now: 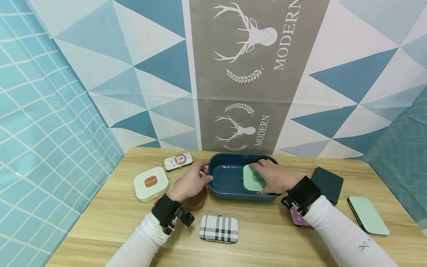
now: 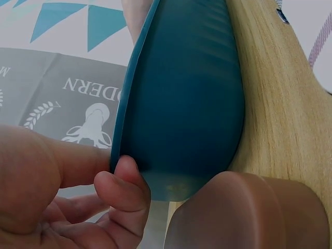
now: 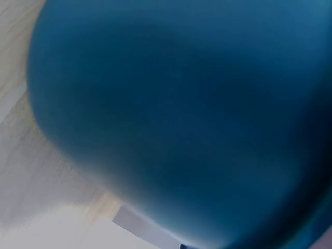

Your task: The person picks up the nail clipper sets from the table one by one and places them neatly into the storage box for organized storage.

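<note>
Left hand (image 1: pixel 189 183) pinches one blue tub (image 1: pixel 227 177) by rim; right hand (image 1: pixel 277 175) grips one green case (image 1: pixel 250 182) inside.

Right of centre in the head view, the right grip (image 1: pixel 276 175) covers part of the green case (image 1: pixel 250 180); left of centre, the left grip (image 1: pixel 190 181) hides part of the brown case (image 1: pixel 195 202); at lower right, the black strap (image 1: pixel 305 192) and white sleeve (image 1: pixel 345 231) hide part of the purple case (image 1: pixel 298 218) and a corner of the dark case (image 1: pixel 328 183); the lettering on the cream case (image 1: pixel 151 184) is too small to read; in the right wrist view, the blue tub (image 3: pixel 171 119) is blurred and cut off by the top and right edges.
</note>
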The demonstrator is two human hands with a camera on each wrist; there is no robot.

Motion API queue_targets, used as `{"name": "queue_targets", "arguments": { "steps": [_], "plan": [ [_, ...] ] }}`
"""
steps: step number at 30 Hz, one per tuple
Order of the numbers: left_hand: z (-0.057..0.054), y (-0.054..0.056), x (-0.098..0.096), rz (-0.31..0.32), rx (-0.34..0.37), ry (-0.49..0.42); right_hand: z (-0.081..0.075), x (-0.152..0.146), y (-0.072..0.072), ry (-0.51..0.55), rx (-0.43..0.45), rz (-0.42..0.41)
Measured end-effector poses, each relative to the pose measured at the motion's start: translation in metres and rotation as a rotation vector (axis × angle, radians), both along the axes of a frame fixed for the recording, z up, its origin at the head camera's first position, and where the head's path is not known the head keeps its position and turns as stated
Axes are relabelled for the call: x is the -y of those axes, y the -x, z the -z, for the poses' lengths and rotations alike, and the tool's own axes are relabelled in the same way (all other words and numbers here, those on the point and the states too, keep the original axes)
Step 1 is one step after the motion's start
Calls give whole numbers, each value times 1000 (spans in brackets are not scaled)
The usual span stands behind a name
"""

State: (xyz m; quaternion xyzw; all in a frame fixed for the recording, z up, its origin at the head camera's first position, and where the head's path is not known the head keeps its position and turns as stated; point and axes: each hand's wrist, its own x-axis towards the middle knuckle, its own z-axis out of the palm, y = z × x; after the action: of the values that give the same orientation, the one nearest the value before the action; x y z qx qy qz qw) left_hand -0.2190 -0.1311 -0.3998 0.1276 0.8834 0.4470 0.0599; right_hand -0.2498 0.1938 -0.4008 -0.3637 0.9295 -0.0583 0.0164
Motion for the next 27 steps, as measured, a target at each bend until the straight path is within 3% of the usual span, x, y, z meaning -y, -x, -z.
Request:
{"name": "queue_targets", "arguments": {
  "steps": [27],
  "plan": [
    [-1,-1,0,-11,2,6,-1,1,-4,-5,16,20]
  ]
}}
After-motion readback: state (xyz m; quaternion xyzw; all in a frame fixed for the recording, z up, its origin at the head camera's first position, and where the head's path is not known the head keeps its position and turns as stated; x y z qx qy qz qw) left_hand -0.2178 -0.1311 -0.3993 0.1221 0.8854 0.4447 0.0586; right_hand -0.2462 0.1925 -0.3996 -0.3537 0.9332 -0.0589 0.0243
